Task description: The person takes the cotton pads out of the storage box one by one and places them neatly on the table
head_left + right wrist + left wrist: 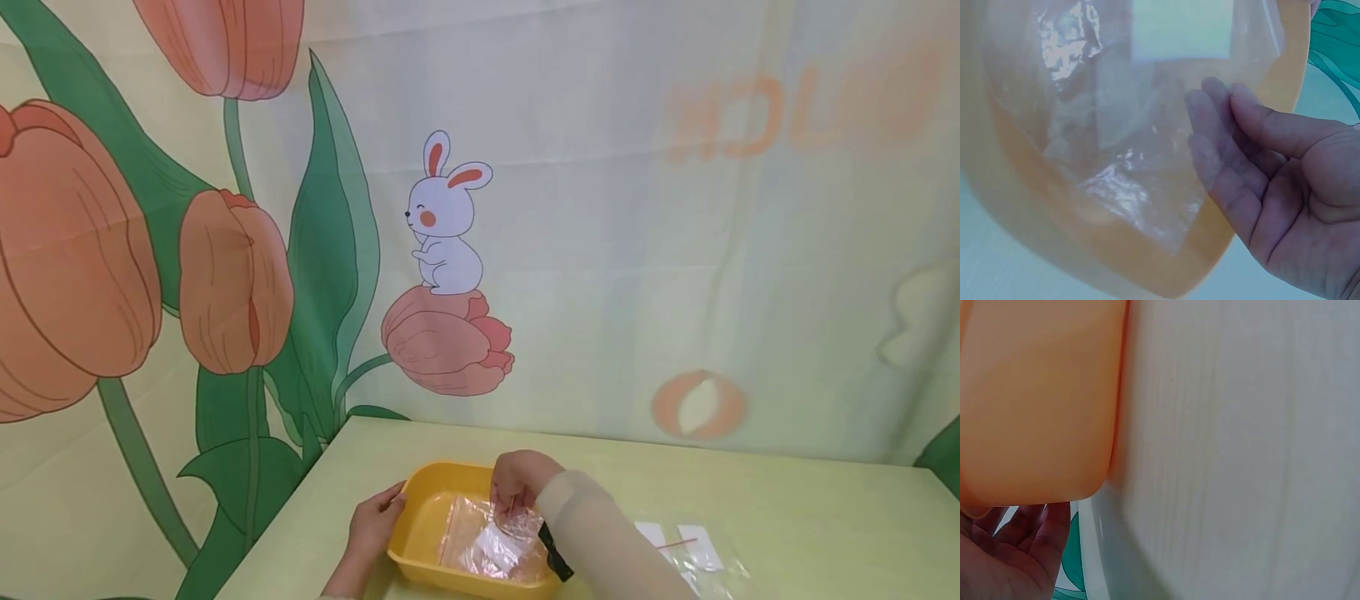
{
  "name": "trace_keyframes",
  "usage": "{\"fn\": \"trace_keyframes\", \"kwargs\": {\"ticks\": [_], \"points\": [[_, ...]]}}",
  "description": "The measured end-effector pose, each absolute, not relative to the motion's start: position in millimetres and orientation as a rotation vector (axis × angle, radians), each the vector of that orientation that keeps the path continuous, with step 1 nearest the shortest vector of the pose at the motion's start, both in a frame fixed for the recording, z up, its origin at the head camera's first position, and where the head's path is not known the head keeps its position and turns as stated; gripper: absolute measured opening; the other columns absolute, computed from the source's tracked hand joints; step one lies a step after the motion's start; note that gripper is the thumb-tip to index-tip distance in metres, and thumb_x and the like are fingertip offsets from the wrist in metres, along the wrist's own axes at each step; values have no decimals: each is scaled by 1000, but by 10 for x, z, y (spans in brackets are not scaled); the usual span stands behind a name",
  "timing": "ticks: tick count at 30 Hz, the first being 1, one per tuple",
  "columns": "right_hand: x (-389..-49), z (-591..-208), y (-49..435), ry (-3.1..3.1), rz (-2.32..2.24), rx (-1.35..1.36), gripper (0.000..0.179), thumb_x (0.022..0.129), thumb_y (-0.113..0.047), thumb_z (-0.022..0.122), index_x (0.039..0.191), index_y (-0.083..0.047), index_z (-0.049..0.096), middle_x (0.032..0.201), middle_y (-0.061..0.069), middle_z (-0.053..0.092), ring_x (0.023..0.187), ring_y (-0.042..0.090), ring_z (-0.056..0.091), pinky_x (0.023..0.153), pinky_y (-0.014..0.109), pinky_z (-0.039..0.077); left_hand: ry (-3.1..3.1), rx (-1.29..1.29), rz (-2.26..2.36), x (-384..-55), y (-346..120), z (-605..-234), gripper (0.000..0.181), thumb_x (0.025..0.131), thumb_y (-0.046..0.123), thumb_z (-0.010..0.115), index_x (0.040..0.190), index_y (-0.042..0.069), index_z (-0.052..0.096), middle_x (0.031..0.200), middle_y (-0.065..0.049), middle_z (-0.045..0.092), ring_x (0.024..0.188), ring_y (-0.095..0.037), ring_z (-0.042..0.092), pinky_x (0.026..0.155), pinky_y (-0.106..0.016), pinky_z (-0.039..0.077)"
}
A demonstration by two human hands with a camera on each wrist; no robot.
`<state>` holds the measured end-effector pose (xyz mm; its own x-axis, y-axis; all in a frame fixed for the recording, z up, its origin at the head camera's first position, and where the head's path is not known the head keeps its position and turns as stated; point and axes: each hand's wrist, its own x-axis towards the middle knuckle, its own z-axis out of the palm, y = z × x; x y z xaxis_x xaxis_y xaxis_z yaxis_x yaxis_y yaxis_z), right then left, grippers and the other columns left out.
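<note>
A yellow plastic basin point(411, 533) stands on the table, its wall point(1041, 412) filling the upper left of the left wrist view. My left hand point(372, 523) grips its left rim, with the fingers point(1050, 540) against the end wall. Inside the basin lie clear plastic zip bags point(457, 533) with something flat and white in them. My right hand point(517, 482) reaches in from the right. Between thumb and fingers it pinches the edge of a clear bag point(1129, 181), and the fingertips show through the film. A white rectangle point(1182, 28) shows in the bag.
Right of the basin, partly behind the right forearm, another clear bag point(731, 575) lies on the table point(825, 517) with white cards point(700, 547) and a thin red strip. A printed curtain point(585, 292) with tulips and a rabbit hangs behind the table.
</note>
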<state>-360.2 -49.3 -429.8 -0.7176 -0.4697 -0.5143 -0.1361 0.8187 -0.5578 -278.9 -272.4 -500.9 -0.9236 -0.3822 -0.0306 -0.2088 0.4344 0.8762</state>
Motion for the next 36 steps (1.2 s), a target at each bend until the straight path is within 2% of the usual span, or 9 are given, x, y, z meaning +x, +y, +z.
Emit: {"fn": "trace_keyframes", "kwargs": {"ticks": [6, 12, 17, 23, 27, 36], "points": [[-3558, -4229, -465, 2361, -724, -470, 10, 93, 0, 68, 84, -2, 72, 73, 7, 71, 62, 14, 63, 72, 29, 63, -2518, 512, -1491, -2793, -2721, -5004, 39, 105, 15, 52, 138, -4, 60, 145, -28, 57, 137, -45, 53, 107, -52, 53], [-3573, -4137, -430, 2358, -762, -545, 10, 95, 1, 66, 87, -2, 71, 73, 6, 67, 63, 14, 66, 70, 27, 64, -2512, 513, -1504, -2798, -2720, -5001, 39, 106, 15, 52, 139, -3, 59, 146, -27, 56, 138, -45, 53, 108, -51, 53], [-3570, -4106, -396, 2359, -793, -585, 12, 97, -3, 66, 86, -4, 71, 72, 3, 65, 62, 12, 67, 60, 22, 59, -2511, 497, -1506, -2788, -2721, -4991, 39, 105, 15, 52, 139, -4, 59, 145, -28, 56, 137, -46, 53, 107, -51, 54], [-3536, -4092, -338, 2376, -887, -631, 11, 97, 0, 64, 89, -2, 73, 73, 4, 68, 72, 21, 78, 54, 19, 53, -2520, 515, -1495, -2791, -2723, -5012, 39, 106, 15, 51, 139, -4, 59, 146, -27, 56, 137, -46, 53, 107, -52, 53], [-3513, -4060, -287, 2425, -939, -654, 12, 97, -1, 64, 90, -2, 74, 74, 5, 71, 73, 23, 79, 51, 18, 51, -2511, 512, -1497, -2794, -2722, -5020, 39, 105, 14, 51, 139, -4, 59, 145, -27, 57, 137, -45, 53, 106, -51, 54], [-3478, -4030, -91, 2424, -1243, -643, 11, 99, -2, 61, 98, 2, 71, 80, 6, 71, 66, 12, 73, 55, 21, 59, -2512, 517, -1495, -2796, -2719, -5025, 39, 105, 14, 52, 139, -3, 59, 145, -27, 57, 136, -44, 55, 103, -48, 57]]}}
